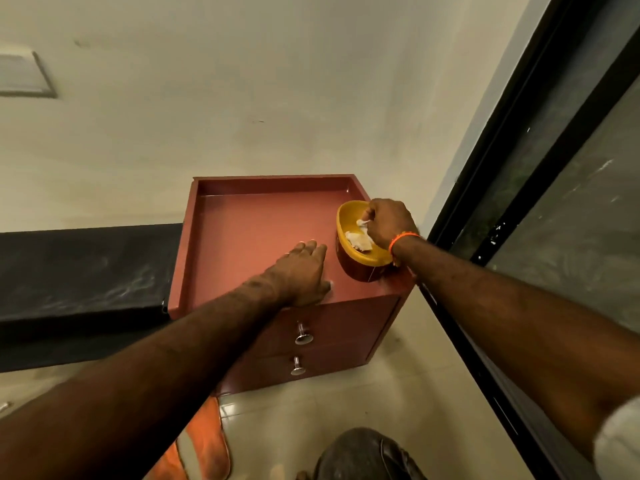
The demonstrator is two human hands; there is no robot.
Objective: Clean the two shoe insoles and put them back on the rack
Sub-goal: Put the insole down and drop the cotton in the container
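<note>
Right hand: reaches over a yellow bowl, fingers curled round a small white wad of cloth, pinching it just above the bowl's inside. Orange thread band on that wrist.

Left hand: lies palm down on the tabletop, fingers straight and close together, holding nothing. Fingertips point toward the bowl and stop just beside its lower wall; cannot tell if they touch it.

The two hands are apart, the bowl between them.

Bowl: yellow inside, darker reddish-brown outer wall. Sits at the right front corner of the tabletop. More pale cloth or paper lies in its bottom; what it is, cannot tell.

Tabletop: top of a reddish-brown cabinet with a raised lip along the back and both sides. Two drawers in the front, each with a round metal knob.

Insole: an orange insole with a pale grey strip lies on the tiled floor at the cabinet's foot, lower left of it, partly hidden behind the left forearm. Only one can be made out.

Surroundings: a pale wall behind the cabinet. A dark ledge runs left of it. A black-framed glass door on the right. A dark knee at the bottom edge.
</note>
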